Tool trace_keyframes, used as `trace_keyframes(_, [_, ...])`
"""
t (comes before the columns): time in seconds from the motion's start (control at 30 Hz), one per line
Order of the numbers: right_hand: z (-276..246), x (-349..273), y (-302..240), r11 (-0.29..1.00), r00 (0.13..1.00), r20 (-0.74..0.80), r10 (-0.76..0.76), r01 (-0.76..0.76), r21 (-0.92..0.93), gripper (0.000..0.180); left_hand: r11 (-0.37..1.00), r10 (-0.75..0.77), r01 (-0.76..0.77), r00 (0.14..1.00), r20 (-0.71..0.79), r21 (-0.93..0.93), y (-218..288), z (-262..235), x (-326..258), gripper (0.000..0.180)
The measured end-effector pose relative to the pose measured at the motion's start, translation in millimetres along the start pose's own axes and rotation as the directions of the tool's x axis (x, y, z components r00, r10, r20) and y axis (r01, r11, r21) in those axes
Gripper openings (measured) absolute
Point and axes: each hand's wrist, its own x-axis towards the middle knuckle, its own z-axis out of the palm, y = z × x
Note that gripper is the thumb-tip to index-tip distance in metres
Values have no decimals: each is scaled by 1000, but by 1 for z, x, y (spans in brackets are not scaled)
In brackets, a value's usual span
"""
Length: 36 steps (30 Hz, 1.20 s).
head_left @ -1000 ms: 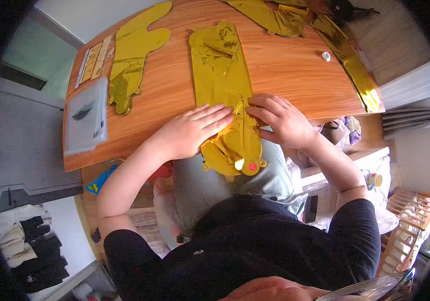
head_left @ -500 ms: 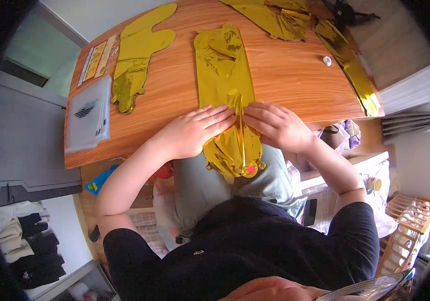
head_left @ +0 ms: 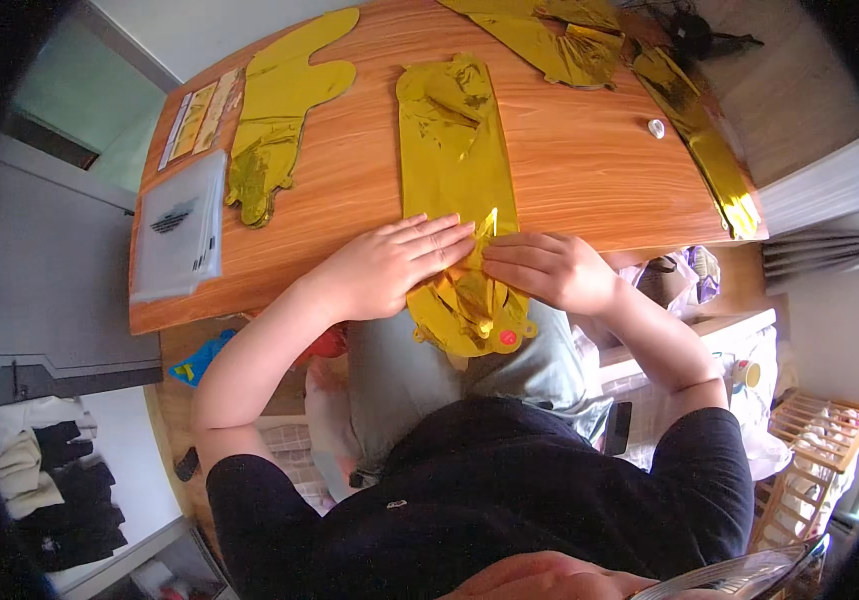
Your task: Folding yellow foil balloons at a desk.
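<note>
A long flat gold foil balloon (head_left: 459, 180) lies lengthwise on the wooden table, its near end hanging over the edge above my lap. That end is creased and carries small tabs and a round red sticker (head_left: 508, 337). My left hand (head_left: 399, 262) rests flat on the foil's left side, fingers stretched out and pointing right. From the other side, my right hand (head_left: 554, 272) lies on the foil with its fingers extended toward the left one. A raised fold of foil stands between the fingertips.
More flat gold foil balloons lie at the left (head_left: 284, 95), the far right (head_left: 564, 40) and along the right edge (head_left: 694, 130). Clear plastic packets (head_left: 179, 235) are stacked at the table's left edge (head_left: 249, 300). A small white roll (head_left: 656, 128) sits on the right.
My right hand has lowered slightly and its fingers lie more level across the foil. The crease between my hands has become shorter, and the near end looks flatter, with the red sticker shifted slightly.
</note>
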Motion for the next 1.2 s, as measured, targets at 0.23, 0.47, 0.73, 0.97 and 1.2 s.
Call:
trace_keyframes(0.23, [-1, 4, -2, 989, 994, 2, 108, -107, 104, 42, 998, 11, -12, 1000, -6, -68, -2, -2, 1, 68])
trace_keyframes(0.47, [2, 5, -3, 989, 999, -33, -14, 9, -147, 41, 1000, 6, -6, 1000, -6, -22, 1, 0, 0, 72])
trace_keyframes(0.73, [5, 5, -1, 996, 999, -47, -1, -3, -91, 37, 1000, -14, 14, 1000, -5, -2, 2, 1, -1, 70])
trace_keyframes(0.97, [3, 5, 0, 994, 997, -32, 67, -64, 83, 41, 999, -13, 10, 999, -49, -50, 1, 3, 0, 70])
trace_keyframes(1.2, [-4, 9, 3, 953, 981, -7, 192, -185, 242, 38, 985, 0, 4, 1000, 19, -175, -6, -4, 3, 64])
